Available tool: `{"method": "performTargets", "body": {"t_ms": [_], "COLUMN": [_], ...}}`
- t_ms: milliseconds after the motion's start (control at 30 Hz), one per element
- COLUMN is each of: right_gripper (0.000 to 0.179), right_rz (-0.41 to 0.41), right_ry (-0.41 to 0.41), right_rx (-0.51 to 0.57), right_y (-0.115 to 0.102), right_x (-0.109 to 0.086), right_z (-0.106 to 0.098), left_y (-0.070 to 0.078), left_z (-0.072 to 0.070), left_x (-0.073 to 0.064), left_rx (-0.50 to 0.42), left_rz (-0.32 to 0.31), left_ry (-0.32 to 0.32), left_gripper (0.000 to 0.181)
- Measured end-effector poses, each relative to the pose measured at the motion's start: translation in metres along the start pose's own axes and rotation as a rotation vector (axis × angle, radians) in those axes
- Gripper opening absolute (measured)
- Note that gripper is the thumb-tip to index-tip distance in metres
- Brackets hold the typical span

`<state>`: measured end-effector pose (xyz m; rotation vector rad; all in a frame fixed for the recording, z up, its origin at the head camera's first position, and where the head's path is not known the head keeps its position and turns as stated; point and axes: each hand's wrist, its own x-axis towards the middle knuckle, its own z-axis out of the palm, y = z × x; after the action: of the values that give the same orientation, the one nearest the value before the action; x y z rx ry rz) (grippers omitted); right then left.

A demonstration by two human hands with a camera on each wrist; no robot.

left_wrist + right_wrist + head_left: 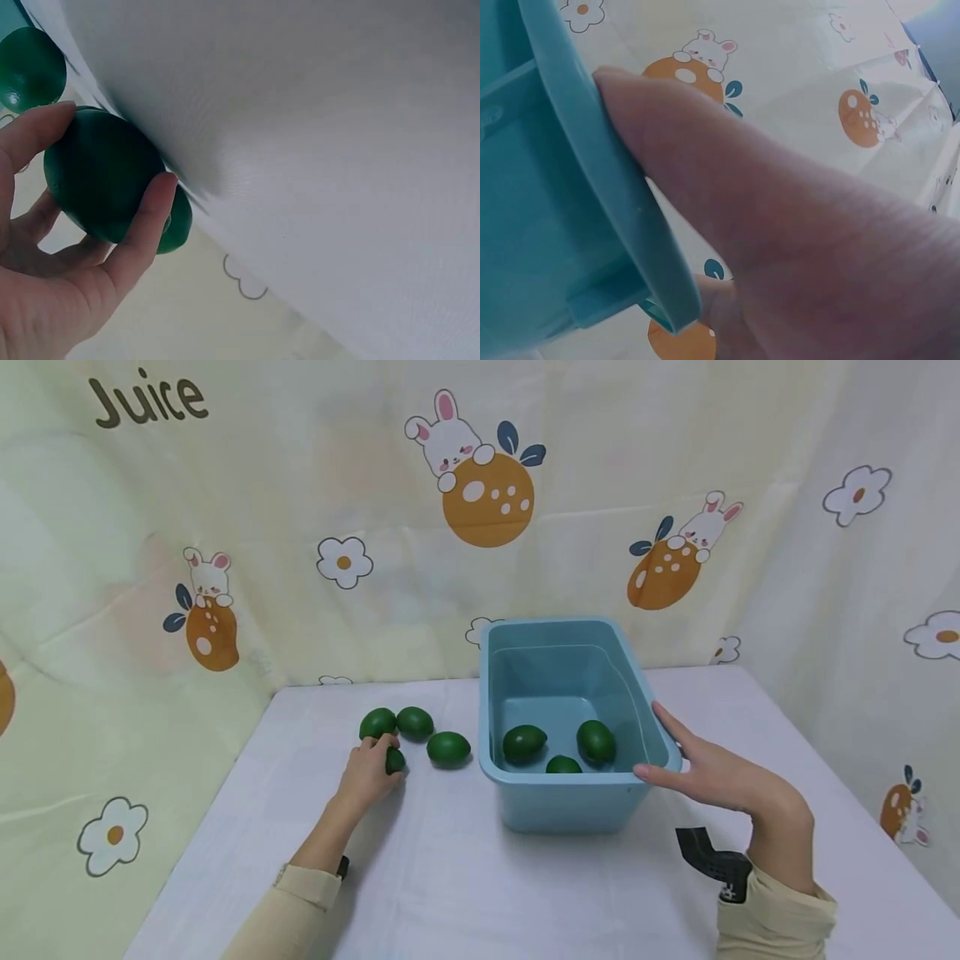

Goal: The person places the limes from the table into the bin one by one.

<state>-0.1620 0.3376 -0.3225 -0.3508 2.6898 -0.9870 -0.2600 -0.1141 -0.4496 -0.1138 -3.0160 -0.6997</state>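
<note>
My left hand (pixel 367 772) grips a green lime (pixel 101 176) between thumb and fingers, at the table's left side. Close around it on the cloth lie a lime (pixel 378 724) touching or nearly touching the fingers, another lime (pixel 416 723) behind, and a third lime (pixel 448 749) to the right. A blue plastic bin (pixel 570 802) stands right of them with three limes (pixel 524 743) on its floor, one partly hidden by the front wall. My right hand (pixel 712 772) rests on the bin's near right corner, its thumb and fingers fairly straight against the rim (pixel 611 187).
A white cloth (pixel 435 877) covers the table. Behind and beside it hangs a printed curtain (pixel 300 460) with rabbits, oranges and flowers. The bin's raised walls stand between the loose limes and the right hand. Dark straps (pixel 716 864) sit at the wrists.
</note>
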Motion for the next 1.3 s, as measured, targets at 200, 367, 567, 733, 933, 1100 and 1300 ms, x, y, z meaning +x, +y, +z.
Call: {"method": "performTargets", "body": {"t_ms": [200,367,567,733,933,1100,1300], "right_gripper": [0.096,0.096,0.097,0.098,0.098,0.099,0.098], "right_rz": [-0.001,-0.004,0.020,0.017,0.018,0.018,0.008], "right_ry": [0.000,-0.002,0.004,0.001,-0.002,0.005,0.014], "right_rx": [-0.019,-0.018,-0.011,-0.003,-0.003,0.001,0.000], "right_y": [-0.002,-0.005,-0.003,-0.003,-0.003,-0.002,-0.002], "right_x": [0.001,0.001,0.000,-0.001,-0.002,-0.001,-0.003], "right_z": [-0.003,-0.005,-0.003,-0.004,-0.004,-0.003,-0.003], "left_y": [0.003,0.008,0.024,0.044,0.084,0.123,0.160], "left_z": [0.000,-0.004,-0.025,-0.043,-0.059,-0.068,-0.071], "left_x": [-0.002,-0.003,0.000,0.003,-0.003,-0.012,-0.022], "left_rx": [-0.012,-0.032,-0.075,-0.095,-0.119,-0.156,-0.178], "left_rz": [0.007,0.010,0.032,0.067,0.148,0.235,0.368], "left_ry": [0.009,0.016,0.033,0.048,0.077,0.126,0.160], "left_gripper": [0.045,0.044,0.048,0.051,0.049,0.047,0.046]}}
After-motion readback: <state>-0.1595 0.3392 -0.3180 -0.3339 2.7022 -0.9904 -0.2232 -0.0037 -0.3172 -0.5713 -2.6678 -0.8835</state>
